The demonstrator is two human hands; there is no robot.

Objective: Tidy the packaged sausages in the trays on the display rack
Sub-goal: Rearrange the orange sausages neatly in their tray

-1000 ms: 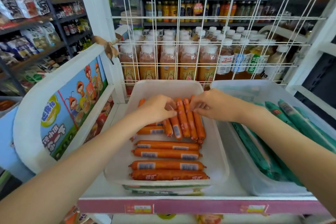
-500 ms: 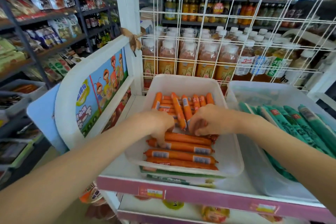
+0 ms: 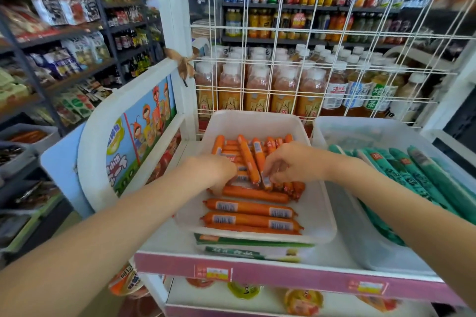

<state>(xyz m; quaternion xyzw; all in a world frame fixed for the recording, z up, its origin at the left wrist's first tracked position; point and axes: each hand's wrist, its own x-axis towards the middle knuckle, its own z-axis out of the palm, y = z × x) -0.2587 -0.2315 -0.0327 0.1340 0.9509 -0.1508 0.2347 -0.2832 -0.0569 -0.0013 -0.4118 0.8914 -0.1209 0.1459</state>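
Orange sausages (image 3: 248, 159) lie front-to-back at tray (image 3: 319, 216) centre; right hand (image 3: 296, 162) pinches one, left hand (image 3: 216, 170) grips others, w/ front-edge row crosswise.

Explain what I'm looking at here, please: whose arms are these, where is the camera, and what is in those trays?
There is no machine: a person wears a wide-angle camera on the head, looking forward and down, so both bare arms reach in from the bottom of the picture. They stand at a white display rack in a shop, with bottled drinks behind its wire grid. On the top shelf sits a white tray of orange sausages: some lie in neat crosswise rows near the front, others in a looser bunch at the back. The left hand and right hand both work in that bunch; the right pinches the end of one sausage, the left curls over others. Beside it, a clear tray holds green sausages.
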